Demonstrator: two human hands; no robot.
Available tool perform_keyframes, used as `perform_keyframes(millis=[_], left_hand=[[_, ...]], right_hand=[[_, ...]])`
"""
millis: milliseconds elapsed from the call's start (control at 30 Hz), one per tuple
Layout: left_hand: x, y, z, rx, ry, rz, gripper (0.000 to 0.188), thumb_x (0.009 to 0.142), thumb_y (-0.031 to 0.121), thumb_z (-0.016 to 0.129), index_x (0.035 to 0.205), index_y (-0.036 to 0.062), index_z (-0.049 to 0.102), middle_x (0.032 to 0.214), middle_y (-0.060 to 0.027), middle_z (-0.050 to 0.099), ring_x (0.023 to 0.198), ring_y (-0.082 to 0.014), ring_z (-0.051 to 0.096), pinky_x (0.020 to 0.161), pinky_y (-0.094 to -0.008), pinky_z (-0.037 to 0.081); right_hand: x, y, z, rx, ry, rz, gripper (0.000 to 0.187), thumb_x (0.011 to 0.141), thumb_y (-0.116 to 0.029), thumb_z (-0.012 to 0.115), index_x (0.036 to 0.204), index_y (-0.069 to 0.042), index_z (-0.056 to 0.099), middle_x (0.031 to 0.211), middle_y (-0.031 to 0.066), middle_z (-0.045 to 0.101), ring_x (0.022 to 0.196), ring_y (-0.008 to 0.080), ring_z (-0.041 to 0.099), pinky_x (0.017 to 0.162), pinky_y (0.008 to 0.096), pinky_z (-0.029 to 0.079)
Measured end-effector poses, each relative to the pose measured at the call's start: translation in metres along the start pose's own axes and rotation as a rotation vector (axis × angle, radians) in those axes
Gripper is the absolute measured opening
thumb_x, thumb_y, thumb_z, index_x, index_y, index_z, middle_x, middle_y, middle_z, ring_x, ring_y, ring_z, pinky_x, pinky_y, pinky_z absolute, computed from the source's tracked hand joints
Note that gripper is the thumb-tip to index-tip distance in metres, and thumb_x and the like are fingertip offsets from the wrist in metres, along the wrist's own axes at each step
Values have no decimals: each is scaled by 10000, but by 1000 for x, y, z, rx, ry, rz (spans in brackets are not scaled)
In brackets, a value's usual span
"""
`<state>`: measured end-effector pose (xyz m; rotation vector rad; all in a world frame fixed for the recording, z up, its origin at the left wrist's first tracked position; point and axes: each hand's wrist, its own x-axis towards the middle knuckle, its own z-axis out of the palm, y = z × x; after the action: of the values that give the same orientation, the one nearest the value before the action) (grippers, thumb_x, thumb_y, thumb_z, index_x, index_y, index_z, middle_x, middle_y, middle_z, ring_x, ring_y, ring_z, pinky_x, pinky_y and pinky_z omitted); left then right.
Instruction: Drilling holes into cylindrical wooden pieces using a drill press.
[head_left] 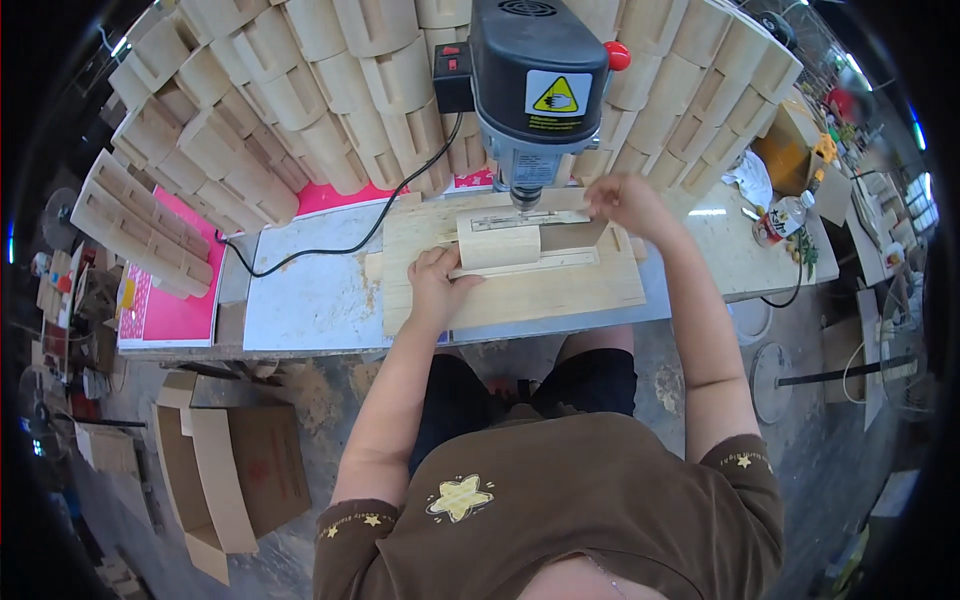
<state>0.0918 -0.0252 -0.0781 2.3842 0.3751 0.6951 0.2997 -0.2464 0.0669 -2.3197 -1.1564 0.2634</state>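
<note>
A pale, rounded wooden piece (498,247) with a slot in its top lies in a wooden jig (570,259) on a plywood board (420,316), below the chuck of a bench drill press (536,100). My left hand (438,287) grips the near left end of the piece, its thumb along the near edge. Beside the far right end of the jig, my right hand (628,204) is raised with its fingers curled. Whatever its fingertips may hold is too small to make out.
Stacks of similar slotted wooden pieces (390,80) stand behind and beside the drill. A black cable (330,268) curves over the table at left. A bottle (783,218) stands on the right side. An open cardboard box (240,470) sits on the floor at left.
</note>
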Motion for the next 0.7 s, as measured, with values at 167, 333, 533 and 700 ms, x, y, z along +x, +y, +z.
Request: perform_keyframes(millis=[167, 333, 533, 700], left_hand=[[-2, 1, -2, -19, -1, -5, 515, 574, 243, 797, 1056, 136, 651, 814, -7, 577, 884, -221, 524, 841, -389, 332], [3, 1, 3, -73, -21, 1, 514, 564, 233, 806, 1046, 132, 656, 785, -13, 572, 841, -224, 518, 837, -384, 345], [6, -1, 0, -7, 59, 62, 507, 535, 201, 814, 1014, 118, 668, 744, -26, 570, 782, -234, 524, 750, -375, 408], [5, -10, 3, 11, 126, 170, 455, 538, 185, 804, 967, 103, 678, 743, -60, 584, 751, -273, 551, 678, -396, 437]], right_hand=[[34, -47, -77, 366, 711, -229, 298, 889, -242, 579, 1003, 29, 629, 854, 43, 653, 796, 107, 596, 728, 259, 473], [92, -39, -92, 333, 458, -296, 324, 911, -297, 542, 973, 9, 625, 794, 29, 640, 747, 109, 583, 657, 273, 451], [11, -95, -69, -245, 741, -296, 278, 894, -299, 521, 804, -47, 595, 639, 184, 551, 598, 331, 560, 537, 388, 419], [-45, -91, -19, -196, 778, -216, 252, 856, -262, 557, 689, -75, 575, 602, 151, 565, 585, 347, 578, 501, 430, 435]])
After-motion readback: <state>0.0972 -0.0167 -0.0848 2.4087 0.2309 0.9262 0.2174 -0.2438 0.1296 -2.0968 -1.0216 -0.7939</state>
